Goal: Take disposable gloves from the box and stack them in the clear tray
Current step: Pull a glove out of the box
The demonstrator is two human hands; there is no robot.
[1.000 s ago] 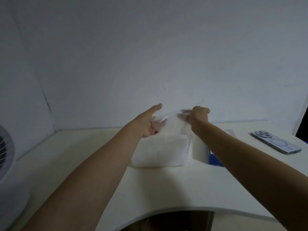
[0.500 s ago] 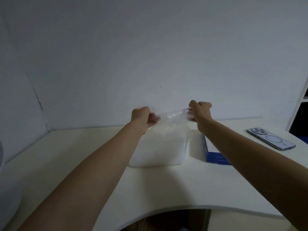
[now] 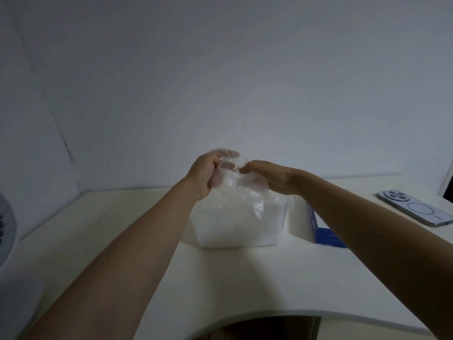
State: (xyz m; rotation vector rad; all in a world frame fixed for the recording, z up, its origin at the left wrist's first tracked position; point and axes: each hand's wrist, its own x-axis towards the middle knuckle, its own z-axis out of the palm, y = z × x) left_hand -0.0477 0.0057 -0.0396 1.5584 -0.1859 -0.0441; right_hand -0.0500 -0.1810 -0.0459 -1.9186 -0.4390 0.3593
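A clear tray (image 3: 245, 231) full of white translucent gloves stands on the desk in the middle. Above it my left hand (image 3: 208, 173) grips a thin clear disposable glove (image 3: 235, 185) with curled fingers. My right hand (image 3: 269, 176) lies flat, fingers straight, palm down on the same glove, which drapes down toward the tray's top. The blue and white glove box (image 3: 323, 233) stands right of the tray, mostly hidden behind my right forearm.
A phone (image 3: 414, 208) lies face down at the right back of the white desk (image 3: 122, 241). A white fan (image 3: 6, 229) shows at the left edge. The desk's front edge curves inward over a dark gap. A plain wall stands behind.
My hands came together over the tray. My right hand went from pinching the stretched glove to lying flat on it, and the glove bunched up in my left hand.
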